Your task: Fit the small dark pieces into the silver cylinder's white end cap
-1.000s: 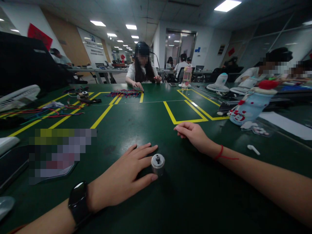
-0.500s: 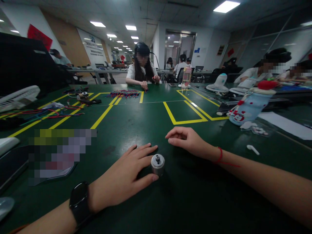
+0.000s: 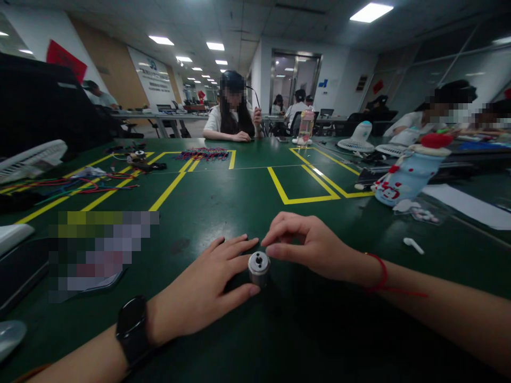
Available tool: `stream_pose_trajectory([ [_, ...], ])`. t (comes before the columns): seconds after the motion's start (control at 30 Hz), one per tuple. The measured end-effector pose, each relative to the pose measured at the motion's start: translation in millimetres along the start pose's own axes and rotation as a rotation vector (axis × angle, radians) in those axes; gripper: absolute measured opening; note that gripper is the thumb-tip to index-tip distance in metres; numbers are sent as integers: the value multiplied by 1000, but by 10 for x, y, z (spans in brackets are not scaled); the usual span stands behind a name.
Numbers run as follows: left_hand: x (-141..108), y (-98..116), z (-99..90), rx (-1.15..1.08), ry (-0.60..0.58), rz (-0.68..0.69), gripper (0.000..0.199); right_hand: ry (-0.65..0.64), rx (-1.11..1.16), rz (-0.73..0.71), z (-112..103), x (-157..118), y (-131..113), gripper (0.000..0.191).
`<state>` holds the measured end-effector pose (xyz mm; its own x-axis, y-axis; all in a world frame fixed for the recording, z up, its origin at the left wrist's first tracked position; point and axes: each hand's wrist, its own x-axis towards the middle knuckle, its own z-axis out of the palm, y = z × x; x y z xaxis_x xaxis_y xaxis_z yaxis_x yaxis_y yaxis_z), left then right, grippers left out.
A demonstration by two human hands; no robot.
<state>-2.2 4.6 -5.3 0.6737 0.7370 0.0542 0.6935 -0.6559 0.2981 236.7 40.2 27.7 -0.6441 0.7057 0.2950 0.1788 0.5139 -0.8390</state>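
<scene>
A small silver motor [image 3: 259, 272], a metal cylinder, stands upright on the green table, its round top facing up with a dark centre and small dark holes. My left hand [image 3: 207, 282] lies palm down beside it. The thumb and index finger hold the motor from the left, while the other fingers stretch out flat behind. Just right of the motor's top is my right hand [image 3: 309, 244], its thumb and index finger brought close together in a pinch. Whatever may be between those fingertips is too small to make out.
Bundled wires [image 3: 205, 154] and loose cables [image 3: 91, 183] lie farther back. A blurred packet [image 3: 99, 255] is at left. On the right are a blue bottle [image 3: 411, 173], a white earbud [image 3: 413, 245] and white paper [image 3: 471, 205]. A person [image 3: 233, 111] sits opposite.
My right hand has come left and closer to the motor, its fingers more pinched. The small dark piece raised on the motor's top no longer shows. My left hand stays put.
</scene>
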Motion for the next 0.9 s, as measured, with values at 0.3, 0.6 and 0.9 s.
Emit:
stream_pose_trajectory([
  [0.3,-12,-41,-11,-45,-5,-13,40,-284,-134,-27,-160,-38,288,16],
  [0.6,7,-63,26,-48,2,0,41,-273,-406,-86,-65,-63,281,21],
  [0.9,-4,-39,-4,-27,-23,3,41,-322,-396,-107,-112,-69,299,19],
])
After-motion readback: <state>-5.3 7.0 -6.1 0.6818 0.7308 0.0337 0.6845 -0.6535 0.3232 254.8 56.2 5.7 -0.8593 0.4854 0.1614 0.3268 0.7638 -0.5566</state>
